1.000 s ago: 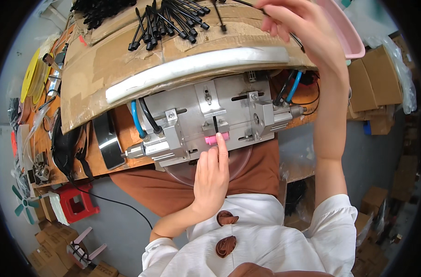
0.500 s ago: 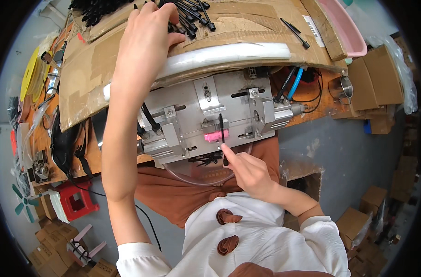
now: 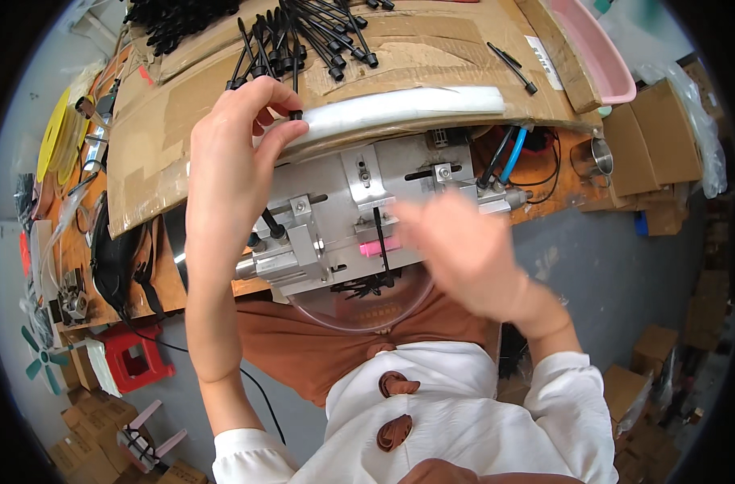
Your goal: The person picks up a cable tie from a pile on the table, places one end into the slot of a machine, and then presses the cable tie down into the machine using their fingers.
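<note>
My left hand point(image 3: 250, 133) is closed, thumb and fingertips pinching a thin black rod point(image 3: 296, 93) by its thicker capped end, just over the near edge of the cardboard. A metal fixture point(image 3: 335, 189) with clamp blocks stands below. Across its front edge, over a bright pink block point(image 3: 379, 246), lies another black rod point(image 3: 382, 242), its capped end toward me. My right hand point(image 3: 468, 254) is smeared by motion over the right side of the fixture, apart from that rod; its fingers cannot be read clearly.
Loose black rods point(image 3: 323, 40) and a denser black pile point(image 3: 174, 20) lie on the cardboard sheet point(image 3: 432, 60). A white padded roll point(image 3: 408, 103) runs along its near edge. Below the fixture, a clear bowl point(image 3: 359, 319) holds more rods. A metal cup point(image 3: 600, 156) stands right, near blue tubing point(image 3: 509, 153).
My left hand has drawn back toward me from the rod pile with a rod in its fingers. My right hand has left the rod at the fixture and moved up and right.
</note>
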Tool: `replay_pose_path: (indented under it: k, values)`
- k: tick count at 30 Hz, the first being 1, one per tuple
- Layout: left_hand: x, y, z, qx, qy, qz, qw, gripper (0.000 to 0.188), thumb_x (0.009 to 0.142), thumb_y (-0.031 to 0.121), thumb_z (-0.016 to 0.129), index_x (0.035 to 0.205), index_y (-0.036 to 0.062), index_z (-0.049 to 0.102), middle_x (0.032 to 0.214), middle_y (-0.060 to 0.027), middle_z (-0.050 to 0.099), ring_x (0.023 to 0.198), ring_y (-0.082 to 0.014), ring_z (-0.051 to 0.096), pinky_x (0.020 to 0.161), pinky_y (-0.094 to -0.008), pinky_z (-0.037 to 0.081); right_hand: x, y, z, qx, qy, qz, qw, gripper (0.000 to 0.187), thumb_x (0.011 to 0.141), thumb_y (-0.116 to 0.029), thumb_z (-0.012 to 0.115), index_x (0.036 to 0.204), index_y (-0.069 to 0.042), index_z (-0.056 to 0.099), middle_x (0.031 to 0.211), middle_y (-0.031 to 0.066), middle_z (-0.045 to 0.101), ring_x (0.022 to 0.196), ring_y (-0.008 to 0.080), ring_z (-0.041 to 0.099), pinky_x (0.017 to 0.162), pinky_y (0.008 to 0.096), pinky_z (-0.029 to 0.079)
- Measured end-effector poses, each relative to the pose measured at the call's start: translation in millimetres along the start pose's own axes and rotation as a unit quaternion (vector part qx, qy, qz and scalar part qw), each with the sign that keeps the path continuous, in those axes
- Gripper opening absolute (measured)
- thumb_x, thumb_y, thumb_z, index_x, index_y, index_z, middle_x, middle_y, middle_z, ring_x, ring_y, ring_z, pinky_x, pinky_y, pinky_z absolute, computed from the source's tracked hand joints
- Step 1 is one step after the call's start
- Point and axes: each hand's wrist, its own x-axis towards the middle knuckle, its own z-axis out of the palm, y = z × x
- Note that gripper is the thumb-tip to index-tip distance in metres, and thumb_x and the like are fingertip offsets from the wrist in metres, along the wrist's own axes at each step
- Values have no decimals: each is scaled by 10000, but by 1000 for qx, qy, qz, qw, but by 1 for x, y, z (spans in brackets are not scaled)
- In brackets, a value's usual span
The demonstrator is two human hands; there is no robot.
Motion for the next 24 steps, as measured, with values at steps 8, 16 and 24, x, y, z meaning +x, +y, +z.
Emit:
replay_pose_path:
  k: [8, 16, 24]
  values:
    - [-96, 38, 38, -11, 104, 26, 994, 558, 703, -127, 675, 1230, 21, 565, 916, -85, 569, 785, -186, 522, 706, -274, 450, 141, 111, 1, 45, -76, 81, 993, 183, 770, -83, 584, 929, 6, 592, 746, 119, 607, 713, 202, 599, 672, 347, 482]
    - [-160, 70, 89, 44, -114, -22, 992, 742, 736, -80, 632, 1411, -79, 324, 984, -134, 490, 860, -281, 474, 789, -373, 425, 112, 89, -69, 356, 33, 283, 890, 140, 831, -66, 573, 904, 53, 578, 751, 126, 618, 738, 193, 630, 648, 344, 497]
    - [-155, 67, 95, 87, -135, -19, 987, 713, 739, -75, 576, 1402, -96, 315, 977, -121, 477, 855, -262, 474, 790, -341, 439, 19, 32, -48, 347, 171, 237, 891, 202, 804, 72, 660, 998, 25, 636, 961, 73, 663, 742, 94, 606, 562, 200, 471]
